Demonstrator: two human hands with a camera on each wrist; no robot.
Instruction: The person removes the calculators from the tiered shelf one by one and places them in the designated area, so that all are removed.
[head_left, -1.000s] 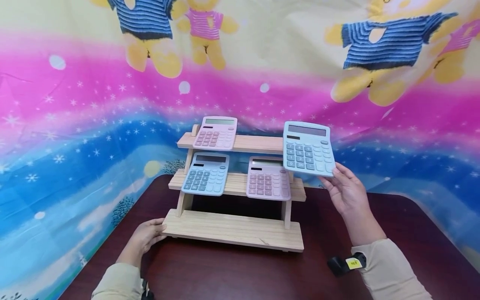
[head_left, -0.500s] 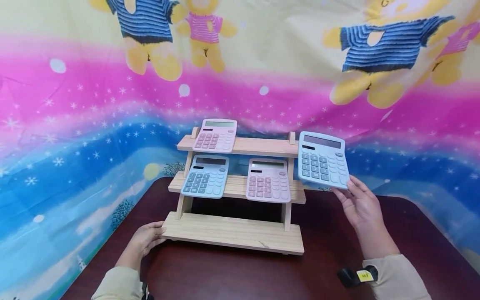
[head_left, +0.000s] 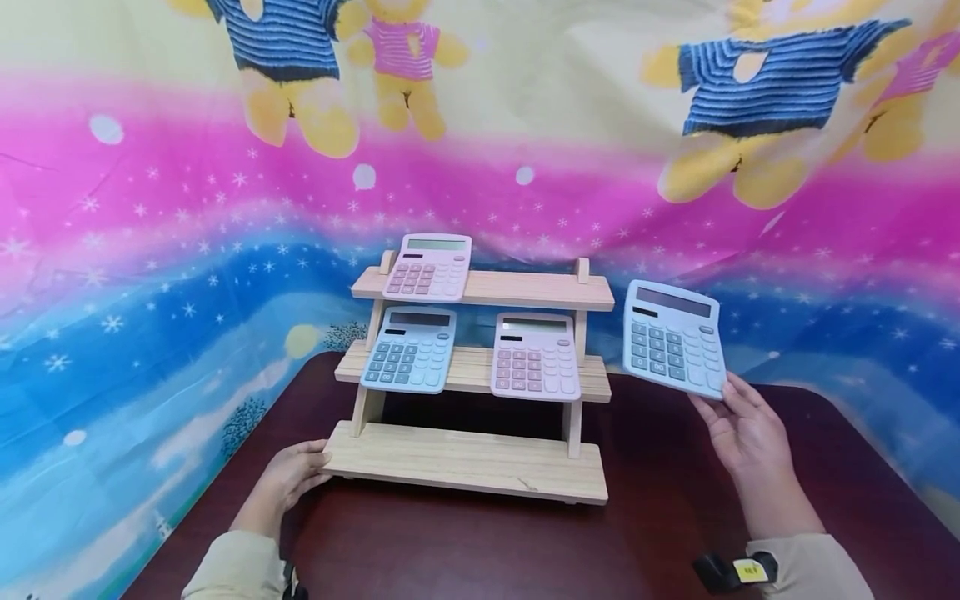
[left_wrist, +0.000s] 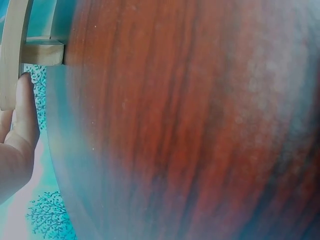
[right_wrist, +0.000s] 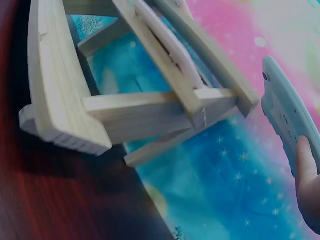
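A three-tier wooden display stand [head_left: 465, 457] stands on the table. My left hand [head_left: 287, 477] grips the left end of its bottom shelf; in the left wrist view the thumb [left_wrist: 26, 107] lies along the board's edge. To the right of the stand, my right hand [head_left: 756, 437] holds a light-blue calculator [head_left: 672, 340] by its lower right corner, keys facing me. The right wrist view shows the calculator's back [right_wrist: 287, 117] with a finger against it. One pink calculator [head_left: 427, 268] leans on the top shelf at left. On the middle shelf are another blue calculator [head_left: 409, 350] and another pink calculator [head_left: 536, 358].
The dark red-brown table [head_left: 450, 550] extends in front of the stand and to both sides. Behind it hangs a printed cloth [head_left: 510, 208] with bears and snowflakes. A small wooden peg [head_left: 582, 271] sticks up at the top shelf's right end.
My right hand has carried the blue calculator right and downward, from over the top shelf's right end to beside the stand. The left hand stays on the bottom shelf.
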